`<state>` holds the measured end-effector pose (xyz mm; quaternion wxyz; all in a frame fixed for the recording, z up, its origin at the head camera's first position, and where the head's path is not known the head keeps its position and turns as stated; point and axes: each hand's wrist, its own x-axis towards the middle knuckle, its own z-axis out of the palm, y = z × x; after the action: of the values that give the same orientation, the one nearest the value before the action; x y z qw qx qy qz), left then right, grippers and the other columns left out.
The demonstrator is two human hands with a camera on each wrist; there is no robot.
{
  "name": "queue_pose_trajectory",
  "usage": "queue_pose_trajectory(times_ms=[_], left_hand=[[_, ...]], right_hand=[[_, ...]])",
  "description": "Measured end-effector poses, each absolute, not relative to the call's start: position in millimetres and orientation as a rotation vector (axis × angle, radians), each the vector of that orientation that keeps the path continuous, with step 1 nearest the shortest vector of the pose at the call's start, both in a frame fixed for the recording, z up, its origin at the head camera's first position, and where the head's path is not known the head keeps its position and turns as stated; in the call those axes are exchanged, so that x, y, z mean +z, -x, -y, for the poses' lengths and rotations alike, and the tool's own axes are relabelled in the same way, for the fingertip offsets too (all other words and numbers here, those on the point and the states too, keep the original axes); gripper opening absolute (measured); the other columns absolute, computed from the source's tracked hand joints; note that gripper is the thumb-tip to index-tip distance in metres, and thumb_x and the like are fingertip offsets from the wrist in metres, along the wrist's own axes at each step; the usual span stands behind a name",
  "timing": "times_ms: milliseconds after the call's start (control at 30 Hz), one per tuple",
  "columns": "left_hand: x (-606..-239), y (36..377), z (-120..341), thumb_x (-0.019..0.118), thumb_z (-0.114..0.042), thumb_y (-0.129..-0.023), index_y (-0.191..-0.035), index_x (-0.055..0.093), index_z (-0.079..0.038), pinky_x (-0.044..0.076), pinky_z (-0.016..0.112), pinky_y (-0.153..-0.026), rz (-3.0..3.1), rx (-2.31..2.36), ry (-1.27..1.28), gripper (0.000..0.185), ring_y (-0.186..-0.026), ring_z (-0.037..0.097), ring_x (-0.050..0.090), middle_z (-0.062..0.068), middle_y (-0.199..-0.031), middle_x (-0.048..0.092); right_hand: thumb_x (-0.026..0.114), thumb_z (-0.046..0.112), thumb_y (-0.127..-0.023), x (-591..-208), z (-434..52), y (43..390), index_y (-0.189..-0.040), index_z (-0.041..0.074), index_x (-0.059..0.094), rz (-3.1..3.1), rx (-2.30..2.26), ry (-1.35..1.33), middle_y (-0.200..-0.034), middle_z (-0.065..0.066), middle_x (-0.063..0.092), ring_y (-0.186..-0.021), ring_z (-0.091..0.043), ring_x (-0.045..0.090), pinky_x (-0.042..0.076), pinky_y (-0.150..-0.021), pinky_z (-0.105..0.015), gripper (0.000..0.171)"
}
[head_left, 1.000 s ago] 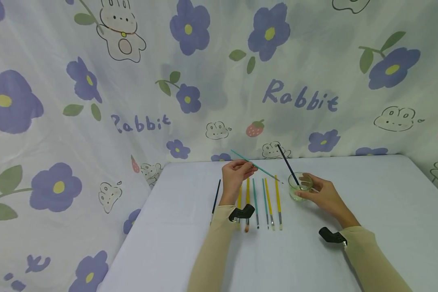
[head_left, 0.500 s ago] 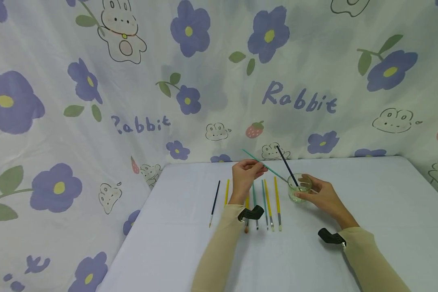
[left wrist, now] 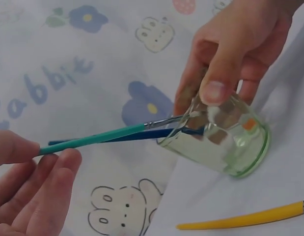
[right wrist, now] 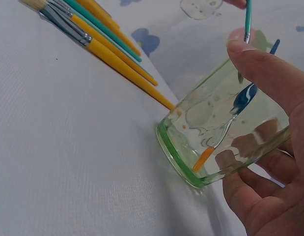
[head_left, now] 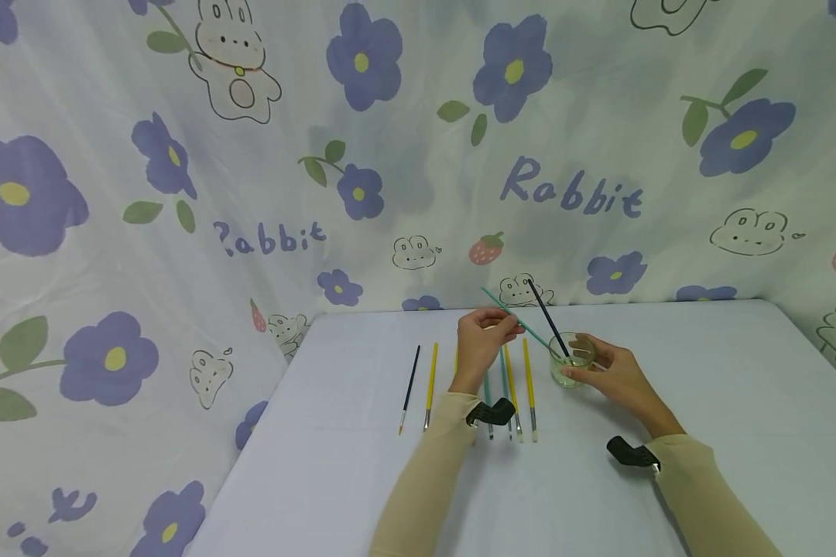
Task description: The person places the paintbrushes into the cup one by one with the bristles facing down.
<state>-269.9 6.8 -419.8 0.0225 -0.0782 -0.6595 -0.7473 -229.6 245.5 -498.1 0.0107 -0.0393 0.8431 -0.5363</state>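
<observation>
Teal paintbrush (head_left: 532,333) slants down from the left hand (head_left: 484,340), its handle pinched between thumb and fingers, its tip pointing away from them toward the right hand. A second ago that tip hung short of the glass (left wrist: 245,152); now the left hand has come across and the brush's metal end is at the mouth — the right-wrist view shows the tip just inside, well above the bottom. Right-hand fingers (head_left: 616,375) stay clamped round the glass, just beyond the left fingers, with the navy brush (head_left: 546,316) leaning in it. So the teal one seems only partly in — held, not let go. Yellow brushes (head_left: 529,371) lie below the left fingers on the table (head_left: 320,425).
</observation>
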Motion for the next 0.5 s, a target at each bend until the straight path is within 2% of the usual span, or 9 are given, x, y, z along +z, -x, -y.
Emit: queue_pose_trajectory(times_ms=[267, 500], left_hand=[[-426.9, 268.0, -11.0, 0.076, -0.002, -0.090, -0.098, 0.073, 0.003, 0.067, 0.034, -0.080, 2.070, -2.305, 0.254, 0.009, -0.072, 0.012, 0.077, 0.009, -0.085, 0.075], [-429.4, 267.9, -16.1, 0.076, -0.001, -0.089, -0.101, 0.073, 0.006, 0.066, 0.035, -0.082, 2.092, -2.306, 0.277, 0.013, -0.075, 0.017, 0.078, 0.014, -0.090, 0.074]], right_hand=[[0.079, 0.049, -0.089, -498.3, -242.9, 228.3, -0.161, 0.006, 0.033, -2.638, -1.664, 0.147, -0.155, -0.018, 0.053, -0.147, -0.043, 0.046, 0.042, -0.119, -0.054, 0.096], [0.079, 0.046, -0.090, -498.2, -245.1, 228.7, -0.160, 0.006, 0.035, -2.652, -1.671, 0.150, -0.153, -0.016, 0.055, -0.147, -0.038, 0.048, 0.041, -0.119, -0.050, 0.092]])
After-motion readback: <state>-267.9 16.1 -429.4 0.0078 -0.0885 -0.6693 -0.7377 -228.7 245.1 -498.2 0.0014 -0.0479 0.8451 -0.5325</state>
